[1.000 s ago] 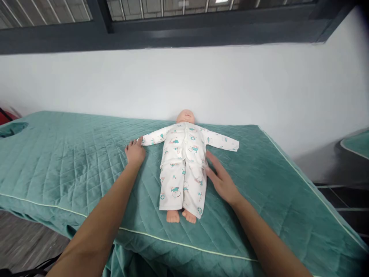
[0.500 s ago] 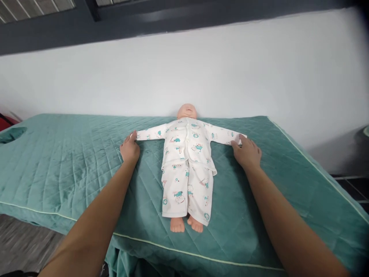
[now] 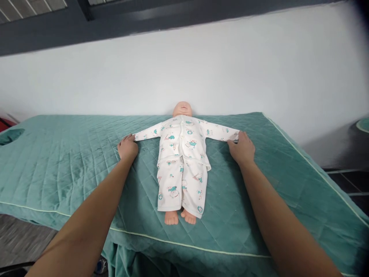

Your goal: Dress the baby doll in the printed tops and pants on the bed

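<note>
A baby doll (image 3: 182, 109) lies on its back with its arms stretched out to both sides and its bare feet (image 3: 172, 217) toward me. It wears a white long-sleeved pajama top (image 3: 184, 140) with a teal print, buttoned down the front, and matching pajama pants (image 3: 170, 184). My left hand (image 3: 127, 147) is closed on the end of the sleeve at the left, covering the doll's hand there. At the other side, my right hand (image 3: 242, 148) pinches the opposite sleeve's cuff between thumb and fingers. Both cuff ends are mostly hidden by my fingers.
Under the doll is a bed with a green quilted cover (image 3: 72, 165), with a face hole (image 3: 11, 136) at its far left. A white wall (image 3: 161, 73) rises right behind the doll's head. A round-topped object (image 3: 363, 125) stands at the right edge.
My right fingers have come further over the sleeve cuff, which showed past them before. My left hand stays at its sleeve end. The whole view has shifted slightly.
</note>
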Motion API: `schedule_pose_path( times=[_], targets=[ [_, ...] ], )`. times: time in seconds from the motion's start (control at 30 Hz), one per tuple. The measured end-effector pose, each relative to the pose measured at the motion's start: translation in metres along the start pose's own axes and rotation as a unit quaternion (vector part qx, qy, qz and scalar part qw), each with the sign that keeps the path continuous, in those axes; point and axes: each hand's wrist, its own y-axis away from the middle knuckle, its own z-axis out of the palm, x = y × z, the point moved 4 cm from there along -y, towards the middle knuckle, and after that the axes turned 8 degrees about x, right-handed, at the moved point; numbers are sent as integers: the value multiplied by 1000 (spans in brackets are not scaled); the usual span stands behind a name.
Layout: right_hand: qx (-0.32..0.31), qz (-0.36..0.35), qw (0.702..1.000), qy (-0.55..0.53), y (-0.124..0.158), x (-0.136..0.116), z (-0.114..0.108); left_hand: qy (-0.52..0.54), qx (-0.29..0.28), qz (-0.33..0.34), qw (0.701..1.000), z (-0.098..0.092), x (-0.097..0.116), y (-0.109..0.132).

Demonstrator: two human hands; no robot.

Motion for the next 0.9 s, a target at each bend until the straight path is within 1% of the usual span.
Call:
schedule_pose_path(
  times=[0.1, 0.17, 0.2, 0.27, 0.33, 0.4, 0.43, 0.5, 0.6, 0.67, 0.77, 0.83, 0.9],
  targets=[
    [12, -21, 999, -21, 14, -7, -5, -10, 0, 9, 1000, 1, -3, 4],
    [20, -55, 997, -48, 31, -18, -10, -10, 4, 12, 1000, 1, -5, 9],
    [14, -79, 994, -71, 42, -24, -12, -11, 7, 12, 1000, 0, -6, 11],
    [-22, -129, 983, -133, 67, -39, -16, -16, 8, 14, 1000, -1, -7, 15],
    [-79, -170, 964, -187, 96, -51, -21, -23, 6, 17, 1000, -2, -7, 18],
    [-121, -218, 945, -212, 126, -61, -28, -27, 6, 16, 999, -2, -6, 19],
    [-129, -237, 938, -219, 139, -64, -33, -28, 8, 14, 999, -3, -6, 18],
    [-124, -255, 933, -221, 163, -65, -44, -27, 17, 9, 999, -4, -5, 18],
    [-102, -245, 939, -220, 189, -59, -56, -21, 29, 6, 999, -5, -3, 18],
    [-90, -223, 943, -231, 200, -54, -63, -15, 37, 5, 999, -6, -2, 18],
    [-74, -157, 945, -276, 210, -48, -71, -9, 46, 1, 999, -6, -2, 17],
    [-65, -119, 940, -314, 215, -49, -77, -2, 51, -5, 999, -5, -2, 16],
    [-66, -115, 931, -340, 221, -57, -82, 5, 55, -9, 998, -5, -3, 15]
  ],
)
